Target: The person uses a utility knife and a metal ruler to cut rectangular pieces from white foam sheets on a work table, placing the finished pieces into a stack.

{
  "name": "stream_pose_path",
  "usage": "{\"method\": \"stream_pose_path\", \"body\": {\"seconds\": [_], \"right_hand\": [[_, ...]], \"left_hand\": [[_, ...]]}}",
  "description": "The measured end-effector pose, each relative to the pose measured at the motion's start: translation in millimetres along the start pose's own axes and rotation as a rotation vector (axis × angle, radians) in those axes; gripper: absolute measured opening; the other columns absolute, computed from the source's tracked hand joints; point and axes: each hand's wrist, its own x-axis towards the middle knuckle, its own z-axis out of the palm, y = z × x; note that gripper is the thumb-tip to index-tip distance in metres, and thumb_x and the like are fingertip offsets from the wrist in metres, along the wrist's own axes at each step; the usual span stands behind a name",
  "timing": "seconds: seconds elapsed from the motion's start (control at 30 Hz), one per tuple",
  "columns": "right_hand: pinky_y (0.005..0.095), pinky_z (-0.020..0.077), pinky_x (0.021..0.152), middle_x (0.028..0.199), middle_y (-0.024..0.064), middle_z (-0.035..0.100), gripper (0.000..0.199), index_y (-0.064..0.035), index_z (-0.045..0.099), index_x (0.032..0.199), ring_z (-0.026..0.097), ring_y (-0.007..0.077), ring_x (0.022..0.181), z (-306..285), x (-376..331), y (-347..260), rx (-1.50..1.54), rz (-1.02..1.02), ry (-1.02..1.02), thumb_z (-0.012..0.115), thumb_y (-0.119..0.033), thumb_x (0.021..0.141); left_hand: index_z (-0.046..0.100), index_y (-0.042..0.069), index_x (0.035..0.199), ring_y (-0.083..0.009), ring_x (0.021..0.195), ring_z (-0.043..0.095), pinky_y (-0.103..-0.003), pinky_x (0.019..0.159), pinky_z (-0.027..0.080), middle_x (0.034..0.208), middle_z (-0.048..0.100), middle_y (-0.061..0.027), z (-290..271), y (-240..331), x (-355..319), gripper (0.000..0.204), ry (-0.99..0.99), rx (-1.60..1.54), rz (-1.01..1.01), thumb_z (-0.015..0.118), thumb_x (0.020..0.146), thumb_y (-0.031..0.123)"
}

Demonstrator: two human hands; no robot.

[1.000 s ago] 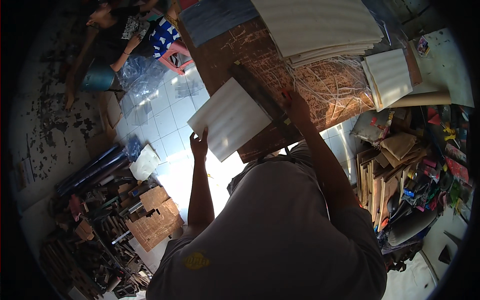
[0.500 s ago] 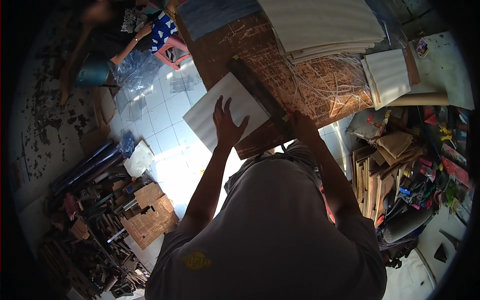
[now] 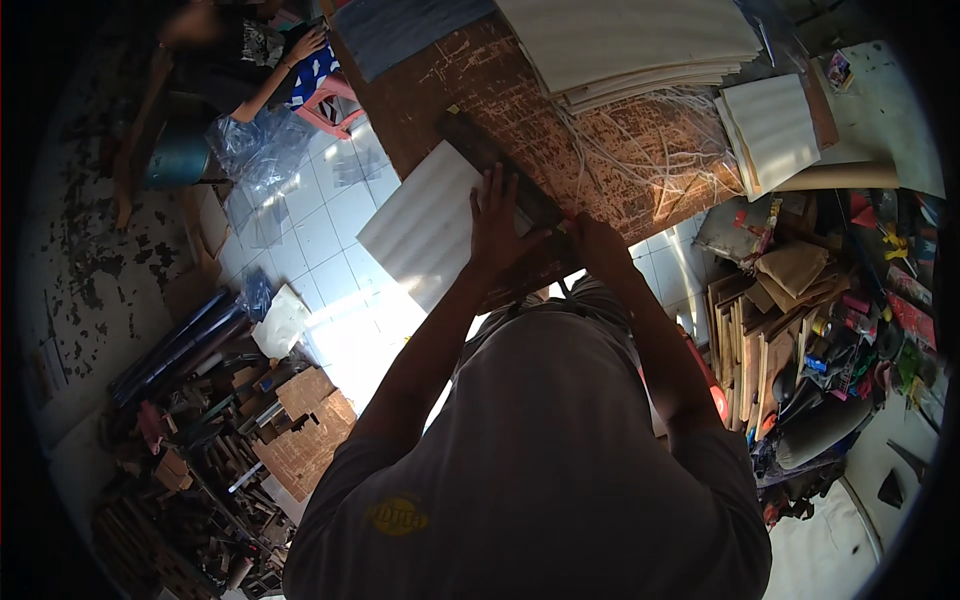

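White ribbed sheet (image 3: pixel 425 225) on the worn brown worktable (image 3: pixel 560 110), pinned flat under a dark wooden straightedge (image 3: pixel 500 175).

Left half of the sheet overhanging the table edge above white floor tiles (image 3: pixel 320 250). Left hand (image 3: pixel 497 222) spread open, pressing sheet and straightedge. Right hand (image 3: pixel 592 240) closed at the near table edge; grasped object too hidden to identify. Farther right, stacked ribbed sheets (image 3: pixel 640 45) and tangled white offcut strips (image 3: pixel 650 150).

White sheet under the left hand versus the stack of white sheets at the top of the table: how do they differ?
The single white sheet lies alone and overhangs the table edge, pressed by the left hand and a dark straightedge. The stack of sheets is many layers, looks larger, lies untouched. Both are pale and faintly ribbed. The right hand rests at the straightedge's near end.
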Motion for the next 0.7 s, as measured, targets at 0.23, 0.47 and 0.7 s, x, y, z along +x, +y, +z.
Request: {"method": "stream_pose_path", "body": {"seconds": [0.23,0.47,0.7], "right_hand": [[0.0570,0.0583,0.074,0.087,0.0270,0.072,0.045,-0.0019,0.060,0.108,0.073,0.0469,0.085,-11,2,-1,-0.082,-0.009,-0.084,0.045,-0.045,0.111],[0.0542,0.0590,0.074,0.085,0.0257,0.072,0.040,-0.0028,0.060,0.106,0.073,0.0451,0.085,-5,-3,14,-0.079,-0.016,-0.138,0.045,-0.040,0.111],[0.0552,0.0572,0.078,0.088,0.0252,0.072,0.050,0.0009,0.065,0.109,0.073,0.0449,0.091,-20,-20,21,-0.028,0.030,-0.123,0.054,-0.047,0.107]], "left_hand": [[0.030,0.001,0.163,-0.0403,0.162,0.013,-0.064,0.127,0.012,0.174,0.013,-0.0243,2,1,2,0.123,0.000,0.010,-0.009,0.078,0.076,0.073],[0.027,0.005,0.164,-0.0396,0.162,0.011,-0.063,0.128,0.010,0.174,0.014,-0.0227,4,4,1,0.124,-0.022,-0.005,-0.040,0.080,0.074,0.072],[0.027,0.005,0.164,-0.0401,0.162,0.011,-0.063,0.128,0.011,0.174,0.014,-0.0232,-3,4,3,0.123,-0.038,0.026,-0.039,0.081,0.075,0.070]]}}
